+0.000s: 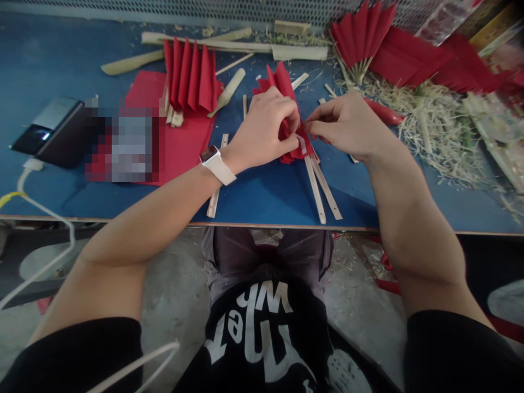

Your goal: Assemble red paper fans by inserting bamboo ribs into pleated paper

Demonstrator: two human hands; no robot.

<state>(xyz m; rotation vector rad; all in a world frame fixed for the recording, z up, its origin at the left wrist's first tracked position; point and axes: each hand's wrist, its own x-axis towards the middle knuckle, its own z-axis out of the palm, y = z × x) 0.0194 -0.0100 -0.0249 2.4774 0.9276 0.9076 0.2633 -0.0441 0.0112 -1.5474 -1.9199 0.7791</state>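
Spanning the view is the blue desk [266,202]. Near its front edge's middle, the right hand [347,123], thumb and fingertips almost together, and the left hand [270,125], fingers curled, thumb slightly apart, touch pleated red paper [286,82]; whether either grips is unclear. Two pale slats [315,189] reach toward that edge.

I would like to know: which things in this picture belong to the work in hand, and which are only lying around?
Seem part of the work:
- folded red paper, at the left hand and right hand
- two pale slats extending from under it

Seem only lying around:
- pale shavings
- dark device
- white cable
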